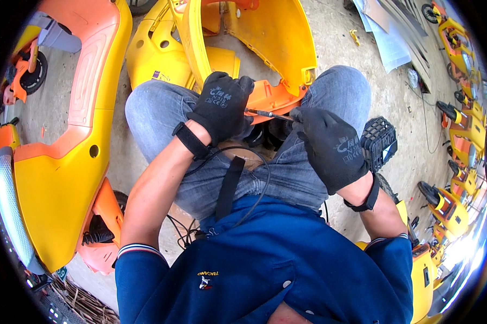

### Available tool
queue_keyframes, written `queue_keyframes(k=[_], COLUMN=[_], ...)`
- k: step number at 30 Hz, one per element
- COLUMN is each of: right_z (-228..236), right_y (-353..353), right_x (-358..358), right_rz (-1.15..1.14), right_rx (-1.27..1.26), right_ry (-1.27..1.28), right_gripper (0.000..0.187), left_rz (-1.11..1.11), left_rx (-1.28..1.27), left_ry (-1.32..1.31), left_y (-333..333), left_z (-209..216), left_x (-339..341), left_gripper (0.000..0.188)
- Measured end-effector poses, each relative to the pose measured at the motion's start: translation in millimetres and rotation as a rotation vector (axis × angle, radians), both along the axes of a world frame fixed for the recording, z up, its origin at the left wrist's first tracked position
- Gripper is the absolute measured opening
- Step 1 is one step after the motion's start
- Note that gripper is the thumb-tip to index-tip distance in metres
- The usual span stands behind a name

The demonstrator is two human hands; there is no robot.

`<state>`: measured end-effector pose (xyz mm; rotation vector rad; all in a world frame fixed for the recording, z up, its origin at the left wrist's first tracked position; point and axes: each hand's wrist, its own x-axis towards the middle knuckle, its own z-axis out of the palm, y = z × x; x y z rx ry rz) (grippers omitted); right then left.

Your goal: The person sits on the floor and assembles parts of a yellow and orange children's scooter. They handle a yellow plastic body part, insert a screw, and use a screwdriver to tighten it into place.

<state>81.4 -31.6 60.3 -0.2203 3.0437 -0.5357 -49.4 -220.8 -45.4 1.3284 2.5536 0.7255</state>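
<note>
The person is sitting over a yellow body panel point(278, 38) with an orange bracket section point(270, 97) resting between the knees. The left hand point(222, 105), in a black glove, is closing down over the orange section and the near end of a thin metal-tipped tool point(268, 114); whether its fingers are gripping the tool or only bracing the part cannot be told. The right hand point(332, 146), also gloved, is curling tightly around the other end of the tool, which is lying nearly level between both hands, just in front of the panel's lower edge. The likely risks: the tip is working close to the left fingers, so a slip could drive it into the glove; the panel is balancing on the legs, not on a fixed surface, so side force could twist it away; and the loose black cable point(254, 178) across the lap could snag a wrist.
</note>
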Motion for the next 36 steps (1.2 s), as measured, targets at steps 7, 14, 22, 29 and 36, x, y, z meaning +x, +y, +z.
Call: queue_keyframes(k=[7, 14, 22, 29, 36], right_z=[0.5, -4.6, 4.3, -2.5, -6.1], right_y=[-5.0, -4.3, -8.4, -0.9, -3.5], right_x=[-7.8, -8.9, -3.6, -9.4, -15.7], right_rz=[-0.014, -0.059, 0.057, 0.004, 0.024], right_rx=[0.059, 0.008, -0.073, 0.002, 0.096], right_ry=[0.046, 0.032, 0.060, 0.062, 0.085], right_gripper=[0.020, 0.023, 0.028, 0.021, 0.013], left_rz=[-0.004, -0.008, -0.011, -0.012, -0.001], left_rx=[0.010, 0.033, 0.018, 0.035, -0.014], left_ry=[0.014, 0.118, 0.117, 0.032, 0.027], left_y=[-0.7, -0.7, -1.8, -0.4, -0.2], left_z=[1.6, -0.1, 1.9, -1.2, 0.0], left_x=[1.2, 1.6, 2.4, 1.5, 2.1], left_gripper=[0.046, 0.047, 0.046, 0.047, 0.049])
